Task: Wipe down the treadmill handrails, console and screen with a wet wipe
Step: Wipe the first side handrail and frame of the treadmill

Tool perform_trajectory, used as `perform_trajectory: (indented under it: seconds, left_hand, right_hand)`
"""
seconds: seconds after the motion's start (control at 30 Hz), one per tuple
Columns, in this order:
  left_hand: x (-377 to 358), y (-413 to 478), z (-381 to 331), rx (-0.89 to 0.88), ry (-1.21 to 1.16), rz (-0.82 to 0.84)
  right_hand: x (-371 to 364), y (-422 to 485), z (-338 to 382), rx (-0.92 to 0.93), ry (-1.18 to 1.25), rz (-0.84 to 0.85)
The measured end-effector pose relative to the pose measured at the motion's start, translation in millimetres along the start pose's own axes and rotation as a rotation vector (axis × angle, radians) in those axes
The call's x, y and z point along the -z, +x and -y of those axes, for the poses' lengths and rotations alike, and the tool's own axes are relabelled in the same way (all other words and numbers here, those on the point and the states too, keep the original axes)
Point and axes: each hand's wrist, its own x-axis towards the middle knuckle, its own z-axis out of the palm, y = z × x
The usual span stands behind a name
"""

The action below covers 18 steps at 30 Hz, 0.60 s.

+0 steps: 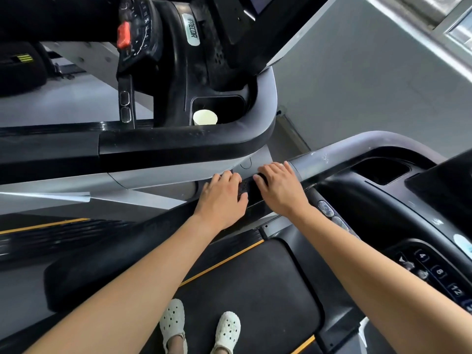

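Your bare forearms reach up from the bottom corners and meet at the handrail, the black bar that climbs from lower left toward the centre. Your left hand lies palm down on it, fingers curled over the far edge and thumb on the near side. Your right hand sits just beside it, a little higher along the bar, gripping the same way with its fingers wrapped over the top. Between the two hands a short dotted black stretch of the handrail shows. Whether a wipe lies under either palm cannot be told. Just past your right hand the bar turns grey and bends round to the right above the console, whose keypad shows the numbers 4, 8 and 12. The dark edge of the screen sits at the far right. Below your arms lies the black belt, with your two white clogs standing on it. Beyond the handrail stands a second treadmill, with a paper cup upright in its holder and a red clip near its controls, over a grey floor.
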Motion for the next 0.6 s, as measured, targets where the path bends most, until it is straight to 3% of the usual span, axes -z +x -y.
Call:
perform_trajectory:
  seconds: [0.13,0.33,0.47,0.6]
  left_hand:
    - [-2,0,-4,0.009,0.035,-0.005]
    - [-9,-2,-3,0.022,0.068,-0.019]
    - [-13,-4,-6,0.043,0.085,-0.018]
    - [-14,-4,-7,0.048,0.105,-0.01]
  right_hand:
    - [2,4,-8,0.084,-0.057,0.055]
    - [-3,13,-19,-0.127,-0.039,-0.023]
    - [-11,-7,4,-0.002,0.049,-0.082]
    - [-4,-18,-11,0.091,-0.025,-0.088]
